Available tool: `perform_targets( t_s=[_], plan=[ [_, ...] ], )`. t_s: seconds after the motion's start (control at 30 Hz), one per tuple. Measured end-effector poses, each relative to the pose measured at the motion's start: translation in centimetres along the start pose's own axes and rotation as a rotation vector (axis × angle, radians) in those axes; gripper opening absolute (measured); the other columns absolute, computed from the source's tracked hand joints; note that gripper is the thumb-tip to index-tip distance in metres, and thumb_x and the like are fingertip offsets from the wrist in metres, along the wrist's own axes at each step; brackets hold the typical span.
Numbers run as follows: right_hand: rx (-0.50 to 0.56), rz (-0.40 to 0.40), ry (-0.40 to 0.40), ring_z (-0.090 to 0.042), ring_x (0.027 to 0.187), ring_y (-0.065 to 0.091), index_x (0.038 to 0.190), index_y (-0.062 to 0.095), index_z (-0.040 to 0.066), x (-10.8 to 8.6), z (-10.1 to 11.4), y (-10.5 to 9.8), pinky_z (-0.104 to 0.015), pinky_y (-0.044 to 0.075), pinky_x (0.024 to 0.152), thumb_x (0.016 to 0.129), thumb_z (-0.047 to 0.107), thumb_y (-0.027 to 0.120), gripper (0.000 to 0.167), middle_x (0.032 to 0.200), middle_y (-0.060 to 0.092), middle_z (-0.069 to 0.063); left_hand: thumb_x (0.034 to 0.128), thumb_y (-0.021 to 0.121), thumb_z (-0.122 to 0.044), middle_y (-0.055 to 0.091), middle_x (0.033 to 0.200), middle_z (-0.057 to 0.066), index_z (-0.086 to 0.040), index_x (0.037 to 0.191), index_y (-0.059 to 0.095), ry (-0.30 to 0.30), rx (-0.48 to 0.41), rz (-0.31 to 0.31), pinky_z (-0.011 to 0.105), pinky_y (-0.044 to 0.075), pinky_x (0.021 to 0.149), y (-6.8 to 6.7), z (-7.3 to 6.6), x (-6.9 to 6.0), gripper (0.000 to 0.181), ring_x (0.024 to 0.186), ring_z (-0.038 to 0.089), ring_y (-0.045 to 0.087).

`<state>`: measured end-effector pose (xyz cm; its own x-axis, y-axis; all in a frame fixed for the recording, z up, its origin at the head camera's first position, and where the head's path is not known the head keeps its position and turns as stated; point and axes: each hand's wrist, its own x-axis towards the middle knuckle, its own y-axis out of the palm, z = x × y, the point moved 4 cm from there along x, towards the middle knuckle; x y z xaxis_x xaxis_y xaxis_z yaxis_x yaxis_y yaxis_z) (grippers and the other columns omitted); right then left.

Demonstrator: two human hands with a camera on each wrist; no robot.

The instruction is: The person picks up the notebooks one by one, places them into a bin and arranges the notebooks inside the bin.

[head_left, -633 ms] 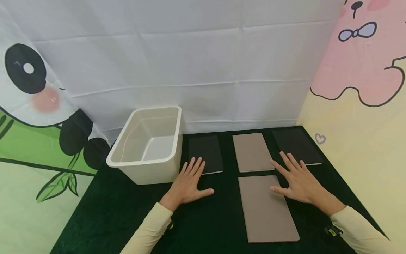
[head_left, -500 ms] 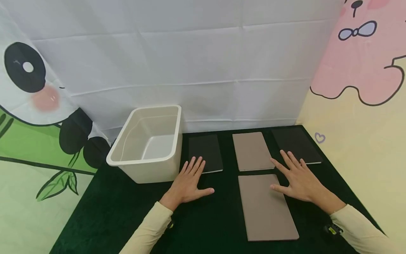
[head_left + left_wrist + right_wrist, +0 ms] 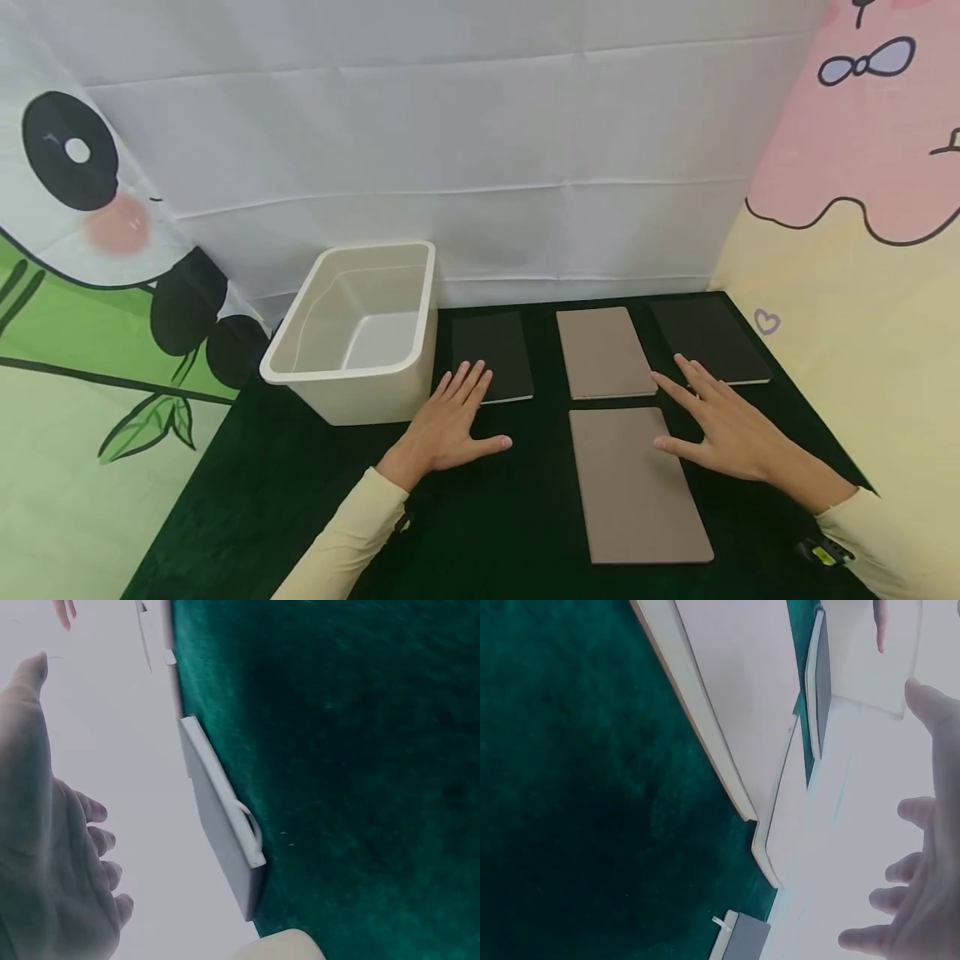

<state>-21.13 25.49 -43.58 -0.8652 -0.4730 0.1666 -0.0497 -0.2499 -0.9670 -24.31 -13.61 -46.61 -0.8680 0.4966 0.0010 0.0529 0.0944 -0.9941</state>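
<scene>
In the head view the left hand, palm down with fingers spread, is over the near edge of a black notebook. The right hand, also spread, is between a large pinkish-beige notebook, a smaller beige one and a black notebook at the far right. Both hands hold nothing. The left wrist view has the left hand raised off the green cloth, near the black notebook. Extended fingers of the right hand show in the right wrist view, clear of the beige notebooks.
A cream plastic bin stands at the back left, beside the left black notebook. Dark green cloth covers the table. A white curtain hangs behind, with cartoon-printed cloths at both sides.
The head view has shifted slightly. Relative to the notebooks, the right hand has moved a little to the right; the left hand has stayed nearly in place.
</scene>
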Motion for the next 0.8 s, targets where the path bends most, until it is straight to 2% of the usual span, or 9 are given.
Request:
perform_targets(
  t_s=[0.2,0.33,0.43,0.53,0.67,0.8],
  plan=[
    [-0.020,-0.017,-0.016,-0.050,0.147,0.032,0.161,0.034,0.023,-1.8,0.9,-0.6,-0.072,0.038,0.105,0.088,0.064,0.071,0.091,0.167,0.022,-0.022,0.0898,0.039,-0.085,-0.002,0.173,0.003,-0.014,0.165,0.007,0.044,-0.064,0.011,0.047,0.005,0.128,-1.7,-0.7,-1.0,0.108,0.159,0.025,-0.004],
    [-0.054,-0.048,-0.029,-0.042,0.152,0.027,0.160,0.035,0.024,-3.2,1.4,-0.3,-0.072,0.037,0.107,0.087,0.064,0.071,0.091,0.168,0.023,-0.019,0.0917,0.042,-0.082,-0.003,0.173,0.000,-0.016,0.166,0.007,0.064,-0.148,0.029,0.047,0.007,0.127,-3.1,-0.6,-2.2,0.105,0.159,0.023,-0.004],
    [-0.064,-0.066,-0.027,-0.034,0.157,0.017,0.161,0.033,0.025,-4.2,1.7,0.3,-0.069,0.032,0.113,0.088,0.063,0.071,0.091,0.168,0.023,-0.018,0.0930,0.046,-0.078,-0.002,0.173,-0.002,-0.018,0.166,0.009,0.069,-0.215,0.033,0.048,0.013,0.127,-4.2,-0.5,-3.3,0.102,0.159,0.021,-0.003],
    [-0.052,-0.081,-0.009,-0.035,0.156,0.019,0.161,0.033,0.027,-5.2,2.2,0.9,-0.068,0.036,0.110,0.087,0.061,0.073,0.091,0.167,0.026,-0.017,0.0930,0.049,-0.077,-0.002,0.172,-0.008,-0.023,0.166,0.009,0.062,-0.258,0.030,0.049,0.023,0.125,-5.5,-0.3,-4.6,0.099,0.158,0.018,0.004],
    [-0.009,-0.089,0.035,-0.044,0.146,0.037,0.161,0.034,0.027,-6.3,2.8,1.7,-0.067,0.046,0.098,0.086,0.059,0.076,0.092,0.167,0.028,-0.015,0.0935,0.052,-0.075,0.001,0.172,-0.013,-0.030,0.165,0.009,0.053,-0.274,-0.013,0.050,0.035,0.119,-7.7,0.4,-6.7,0.095,0.156,0.018,0.020],
    [0.037,-0.086,0.089,-0.048,0.132,0.049,0.161,0.032,0.026,-7.3,3.4,2.7,-0.066,0.051,0.089,0.085,0.058,0.077,0.094,0.165,0.027,-0.017,0.0960,0.059,-0.064,0.009,0.172,-0.007,-0.028,0.165,0.015,0.043,-0.245,-0.108,0.056,0.040,0.114,-10.0,2.2,-8.9,0.090,0.152,0.026,0.034]
  ],
)
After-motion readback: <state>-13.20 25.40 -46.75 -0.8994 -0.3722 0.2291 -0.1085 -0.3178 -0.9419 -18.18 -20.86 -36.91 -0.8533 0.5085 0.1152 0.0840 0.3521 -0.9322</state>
